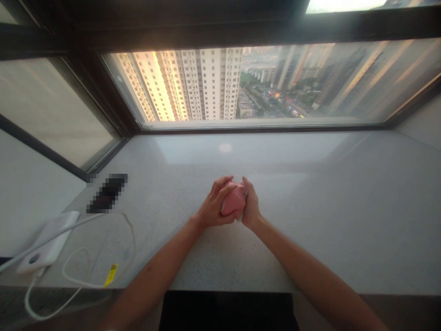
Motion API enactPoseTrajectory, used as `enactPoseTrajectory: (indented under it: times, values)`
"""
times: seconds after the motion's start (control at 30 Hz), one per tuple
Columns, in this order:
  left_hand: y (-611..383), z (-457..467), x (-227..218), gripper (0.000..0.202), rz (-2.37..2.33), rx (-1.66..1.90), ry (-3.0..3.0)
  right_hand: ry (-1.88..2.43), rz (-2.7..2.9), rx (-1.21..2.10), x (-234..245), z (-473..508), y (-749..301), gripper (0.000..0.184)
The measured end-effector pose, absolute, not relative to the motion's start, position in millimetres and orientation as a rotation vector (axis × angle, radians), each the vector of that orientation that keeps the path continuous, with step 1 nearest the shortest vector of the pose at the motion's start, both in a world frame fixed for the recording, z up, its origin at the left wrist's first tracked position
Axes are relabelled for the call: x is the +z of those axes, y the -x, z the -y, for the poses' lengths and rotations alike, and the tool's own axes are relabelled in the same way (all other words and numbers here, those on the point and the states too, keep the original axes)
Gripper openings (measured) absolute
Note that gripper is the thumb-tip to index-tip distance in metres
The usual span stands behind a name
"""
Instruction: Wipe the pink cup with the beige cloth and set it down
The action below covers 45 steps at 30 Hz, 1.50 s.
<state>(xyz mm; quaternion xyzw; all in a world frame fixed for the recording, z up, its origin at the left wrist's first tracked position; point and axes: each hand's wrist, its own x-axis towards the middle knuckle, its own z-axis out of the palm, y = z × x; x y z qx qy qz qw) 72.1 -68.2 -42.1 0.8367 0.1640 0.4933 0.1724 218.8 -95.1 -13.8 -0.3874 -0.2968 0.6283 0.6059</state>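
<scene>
Both of my hands meet over the middle of a pale speckled stone windowsill point(310, 207). Between them is a small rounded pink object point(234, 201), possibly a pouch or case. My left hand point(214, 203) wraps its fingers over the pink object's top and left side. My right hand point(251, 204) presses against its right side, fingers curled round the far edge. A whitish part shows at the object's lower right, mostly hidden by the hands.
A white power bank point(46, 242) lies at the sill's left front corner with a white cable point(99, 271) looping over the edge. A pixelated dark phone-like item point(106, 193) lies behind it. Window glass point(262, 82) runs along the back.
</scene>
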Motion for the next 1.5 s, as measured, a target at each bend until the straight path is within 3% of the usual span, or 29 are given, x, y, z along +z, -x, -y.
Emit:
enactPoseTrajectory:
  times: [0.13,0.27,0.4,0.6,0.73,0.83,0.97,1.17,1.43,1.5]
  values:
    - [-82,77,-41,0.063,-0.535,1.347,-1.779,1.025,1.124,0.954,-24,106,-221,0.054]
    - [-86,78,-41,0.064,-0.526,1.162,-1.410,1.039,1.456,0.762,-24,109,-225,0.056]
    - [-83,76,-39,0.067,-0.555,1.228,-1.495,1.018,1.201,1.053,-18,105,-222,0.054]
    - [-74,71,-38,0.098,-0.450,1.324,-2.192,0.833,0.518,1.515,-3,92,-224,0.045]
    - [-71,68,-40,0.088,-0.455,1.348,-2.415,0.809,0.469,1.741,2,89,-224,0.039]
    - [-73,70,-40,0.071,-0.491,1.399,-2.374,0.851,0.628,1.624,-2,93,-219,0.050]
    - [-83,79,-36,0.056,-0.587,1.439,-1.941,0.991,0.945,1.215,-13,101,-219,0.059]
    - [-91,79,-32,0.050,-0.606,1.188,-1.345,0.977,1.608,0.764,-22,106,-231,0.058]
    - [-82,77,-33,0.083,-0.515,1.438,-1.962,0.878,0.769,1.373,-6,97,-223,0.045]
    - [-80,76,-35,0.083,-0.503,1.453,-2.141,0.825,0.626,1.440,-2,94,-221,0.047]
